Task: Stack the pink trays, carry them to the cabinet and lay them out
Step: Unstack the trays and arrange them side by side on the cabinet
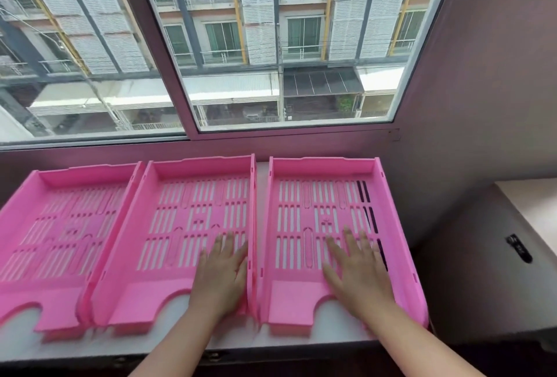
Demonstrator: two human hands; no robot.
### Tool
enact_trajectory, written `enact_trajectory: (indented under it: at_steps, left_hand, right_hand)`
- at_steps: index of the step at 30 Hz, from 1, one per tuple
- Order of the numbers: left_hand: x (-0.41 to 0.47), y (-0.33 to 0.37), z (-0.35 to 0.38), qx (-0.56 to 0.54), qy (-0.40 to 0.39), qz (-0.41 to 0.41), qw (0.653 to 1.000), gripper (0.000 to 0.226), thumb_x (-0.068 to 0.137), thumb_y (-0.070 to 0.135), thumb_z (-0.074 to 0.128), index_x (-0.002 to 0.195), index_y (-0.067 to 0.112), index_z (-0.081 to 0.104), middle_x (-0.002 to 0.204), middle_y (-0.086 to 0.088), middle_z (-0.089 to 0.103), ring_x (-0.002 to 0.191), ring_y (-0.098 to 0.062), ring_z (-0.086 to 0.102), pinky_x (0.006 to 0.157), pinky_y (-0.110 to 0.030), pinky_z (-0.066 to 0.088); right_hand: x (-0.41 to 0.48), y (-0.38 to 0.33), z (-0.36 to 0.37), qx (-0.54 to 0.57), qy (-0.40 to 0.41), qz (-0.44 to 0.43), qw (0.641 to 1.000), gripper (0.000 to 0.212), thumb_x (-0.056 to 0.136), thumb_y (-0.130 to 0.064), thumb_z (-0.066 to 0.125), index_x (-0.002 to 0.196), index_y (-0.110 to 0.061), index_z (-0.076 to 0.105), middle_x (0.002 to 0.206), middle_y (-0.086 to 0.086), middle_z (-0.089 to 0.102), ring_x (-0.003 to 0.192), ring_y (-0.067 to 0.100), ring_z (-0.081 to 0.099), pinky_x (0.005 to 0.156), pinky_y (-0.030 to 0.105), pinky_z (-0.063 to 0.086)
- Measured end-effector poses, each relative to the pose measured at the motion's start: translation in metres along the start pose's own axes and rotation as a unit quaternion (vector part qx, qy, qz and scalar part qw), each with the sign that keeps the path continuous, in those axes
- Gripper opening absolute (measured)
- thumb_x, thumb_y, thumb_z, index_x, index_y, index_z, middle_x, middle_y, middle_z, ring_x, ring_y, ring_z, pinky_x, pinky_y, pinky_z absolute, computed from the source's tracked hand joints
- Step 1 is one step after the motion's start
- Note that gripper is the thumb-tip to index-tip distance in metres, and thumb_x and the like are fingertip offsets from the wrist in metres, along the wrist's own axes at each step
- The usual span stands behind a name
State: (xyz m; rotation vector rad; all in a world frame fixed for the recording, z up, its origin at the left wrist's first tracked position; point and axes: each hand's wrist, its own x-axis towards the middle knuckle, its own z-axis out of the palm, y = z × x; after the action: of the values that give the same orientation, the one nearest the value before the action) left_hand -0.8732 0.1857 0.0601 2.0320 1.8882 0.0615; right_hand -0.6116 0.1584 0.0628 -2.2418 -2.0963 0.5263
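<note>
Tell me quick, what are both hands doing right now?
Left hand: open, flat in the middle tray, holding nothing.
Right hand: open, flat in the right tray, holding nothing.

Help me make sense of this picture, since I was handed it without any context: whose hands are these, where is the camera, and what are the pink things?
There is no machine here. A person wears a wide-angle camera on the head, looking forward and down, so you see their own bare arms reaching in from the bottom. Three pink slotted trays lie side by side on a white ledge below a window: the left tray, the middle tray and the right tray. The left tray's edge appears to tuck slightly under the middle one. The left hand rests flat, fingers spread, in the middle tray; the right hand rests flat in the right tray. Neither hand grips anything. The trays are laid out, not stacked.
</note>
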Motion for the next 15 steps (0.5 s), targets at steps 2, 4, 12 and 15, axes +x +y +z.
enact_trajectory:
  at_steps: [2, 4, 12, 15]
  left_hand:
    - [0.003, 0.001, 0.000, 0.019, -0.012, 0.007, 1.000, 0.056, 0.099, 0.042, 0.013, 0.154, 0.031, 0.015, 0.163, 0.004, -0.006, 0.151, -0.017, -0.008, 0.122, -0.045, -0.004]
    - [0.007, -0.001, 0.000, 0.027, -0.014, 0.021, 0.999, 0.071, 0.087, 0.051, 0.002, 0.154, 0.031, 0.013, 0.158, 0.008, -0.013, 0.148, -0.013, -0.013, 0.122, -0.044, -0.004]
    - [0.028, -0.008, -0.003, 0.040, -0.014, 0.020, 0.999, 0.071, 0.073, 0.053, -0.009, 0.142, 0.035, -0.003, 0.159, 0.008, -0.014, 0.140, -0.009, -0.020, 0.122, -0.045, -0.003]
    - [0.032, -0.009, -0.006, 0.046, -0.015, 0.017, 0.999, 0.068, 0.073, 0.053, -0.010, 0.139, 0.037, -0.006, 0.158, 0.008, -0.015, 0.139, -0.010, -0.020, 0.122, -0.045, -0.002]
  right_hand:
    - [0.005, 0.000, 0.006, -0.016, -0.009, -0.002, 1.000, 0.065, 0.093, -0.063, 0.016, 0.154, -0.048, 0.000, 0.166, -0.002, -0.014, 0.151, 0.027, -0.018, 0.123, 0.048, -0.007]
    - [0.013, -0.001, 0.008, -0.023, -0.014, -0.009, 1.000, 0.062, 0.093, -0.064, 0.015, 0.152, -0.052, -0.002, 0.165, -0.003, -0.015, 0.151, 0.026, -0.018, 0.123, 0.050, -0.007]
    - [0.049, -0.012, -0.001, -0.049, -0.030, -0.040, 0.998, 0.059, 0.097, -0.058, 0.018, 0.152, -0.051, -0.002, 0.166, -0.003, -0.015, 0.152, 0.026, -0.016, 0.121, 0.053, -0.010]
    - [0.056, -0.014, -0.002, -0.047, -0.026, -0.044, 0.998, 0.059, 0.097, -0.057, 0.019, 0.153, -0.051, 0.000, 0.166, -0.003, -0.014, 0.152, 0.026, -0.015, 0.121, 0.053, -0.010]
